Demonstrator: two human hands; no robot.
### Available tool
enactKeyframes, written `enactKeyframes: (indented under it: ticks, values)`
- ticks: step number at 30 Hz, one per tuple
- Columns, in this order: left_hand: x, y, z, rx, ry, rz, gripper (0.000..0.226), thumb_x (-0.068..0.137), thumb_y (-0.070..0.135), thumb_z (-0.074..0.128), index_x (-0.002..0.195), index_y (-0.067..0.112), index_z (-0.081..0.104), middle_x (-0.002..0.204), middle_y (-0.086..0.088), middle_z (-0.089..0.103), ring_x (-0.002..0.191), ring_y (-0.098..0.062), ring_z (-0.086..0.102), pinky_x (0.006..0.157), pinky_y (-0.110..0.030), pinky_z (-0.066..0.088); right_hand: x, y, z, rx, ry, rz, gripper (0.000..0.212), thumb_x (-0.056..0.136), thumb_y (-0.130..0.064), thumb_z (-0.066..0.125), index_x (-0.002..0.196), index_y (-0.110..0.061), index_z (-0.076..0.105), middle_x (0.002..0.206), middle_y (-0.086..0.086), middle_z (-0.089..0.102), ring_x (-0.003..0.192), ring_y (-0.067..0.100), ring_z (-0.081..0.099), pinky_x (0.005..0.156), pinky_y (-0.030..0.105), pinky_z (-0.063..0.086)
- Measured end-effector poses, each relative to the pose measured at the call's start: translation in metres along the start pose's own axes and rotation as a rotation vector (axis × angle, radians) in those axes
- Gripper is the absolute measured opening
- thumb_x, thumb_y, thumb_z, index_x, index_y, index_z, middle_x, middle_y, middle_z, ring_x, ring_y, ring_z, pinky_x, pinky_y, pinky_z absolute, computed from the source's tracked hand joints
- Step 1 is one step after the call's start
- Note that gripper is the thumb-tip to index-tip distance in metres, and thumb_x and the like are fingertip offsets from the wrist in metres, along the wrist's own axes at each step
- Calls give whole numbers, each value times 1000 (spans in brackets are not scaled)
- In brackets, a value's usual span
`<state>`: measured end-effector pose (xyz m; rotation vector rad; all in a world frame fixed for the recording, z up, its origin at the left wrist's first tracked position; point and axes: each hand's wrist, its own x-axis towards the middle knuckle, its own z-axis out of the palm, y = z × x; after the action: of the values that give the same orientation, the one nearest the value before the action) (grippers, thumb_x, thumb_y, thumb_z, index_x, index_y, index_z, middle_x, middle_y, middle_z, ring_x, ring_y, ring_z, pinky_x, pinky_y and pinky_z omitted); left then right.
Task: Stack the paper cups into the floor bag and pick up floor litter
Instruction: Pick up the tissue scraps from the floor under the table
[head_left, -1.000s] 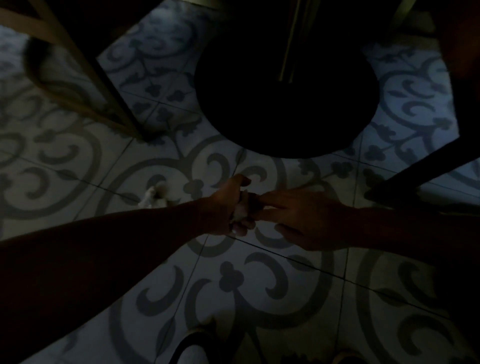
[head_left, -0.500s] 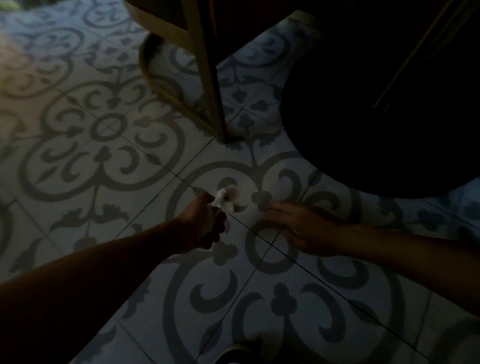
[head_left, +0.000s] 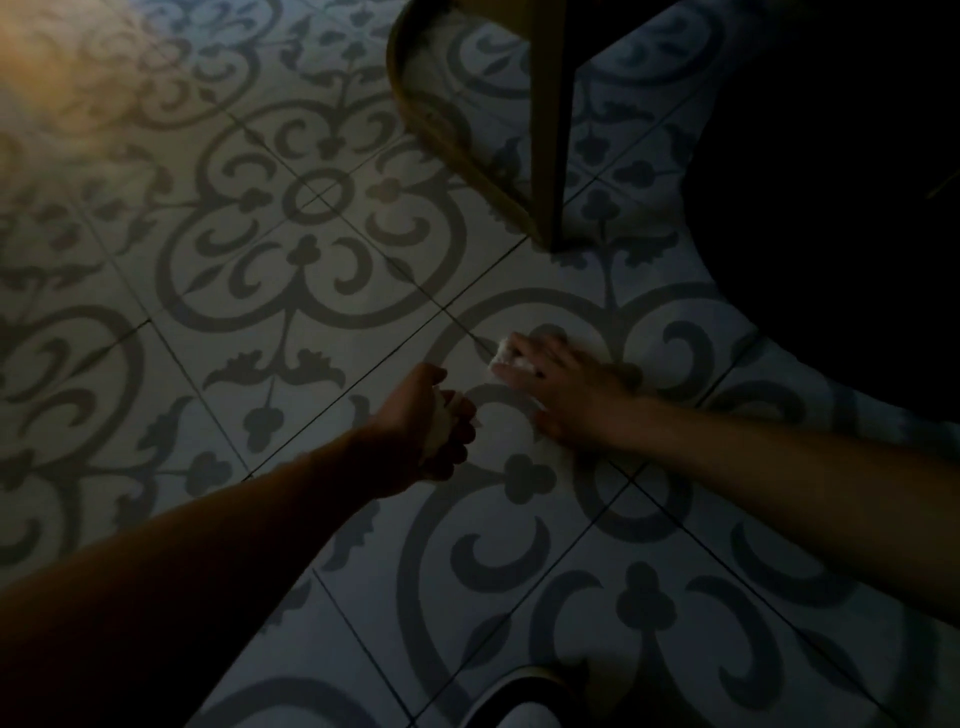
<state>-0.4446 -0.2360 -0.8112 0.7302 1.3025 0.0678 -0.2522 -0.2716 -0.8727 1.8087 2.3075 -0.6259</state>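
The scene is dim. My left hand (head_left: 423, 423) hovers just above the patterned tile floor, closed around a crumpled white paper scrap (head_left: 444, 423) that shows between its fingers. A little to the right, my right hand (head_left: 558, 382) is low on the floor, its fingers curled over a second crumpled white scrap (head_left: 511, 358), which peeks out at the fingertips. The two hands are close but apart. No paper cups or bag are in view.
A wooden chair leg (head_left: 550, 156) and its curved base rail (head_left: 441, 124) stand just beyond the hands. A dark round table base (head_left: 831, 208) fills the upper right. A shoe tip (head_left: 524, 701) shows at the bottom edge. Patterned tiles spread out to the left.
The view has swung left. My right hand has reached to the white scrap on the floor and closed over it. My left hand still holds its scrap and has drawn slightly back.
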Motion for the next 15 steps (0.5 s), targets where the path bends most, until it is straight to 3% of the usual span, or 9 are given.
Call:
enactKeyframes:
  ticks: [3,7,9,12,15]
  values:
    - [0,6,-4,8,-16,30,50,93,45,21,65,12,46,56,-4,41,44,-16,30,46,-22,18,4,5,3,-37,90,-34,58,90,-29,53,143,-27,29,154,6,20,137,30,24,106,46,31]
    - [4,10,2,42,-8,34,50,95,45,20,65,13,44,51,-2,40,42,-15,28,46,-22,17,-15,13,10,-37,228,-137,28,89,-17,59,115,-6,60,120,16,58,104,35,56,83,44,49]
    - [8,9,8,73,-28,26,51,95,45,20,64,12,43,53,-3,38,42,-15,27,48,-23,15,-32,21,17,-9,205,-178,27,87,-10,61,114,-5,63,116,18,63,98,37,61,79,44,54]
    - [16,12,24,146,-58,16,51,95,46,21,64,13,44,57,-4,37,45,-16,26,49,-24,14,-62,34,24,148,146,-170,33,88,-7,59,120,-11,62,131,15,58,118,34,56,94,48,51]
    - [20,22,56,204,-80,14,51,94,46,24,63,12,45,57,-6,39,45,-16,29,48,-23,16,-105,47,21,164,178,-56,30,88,-8,57,118,-10,61,120,15,62,111,34,58,93,48,50]
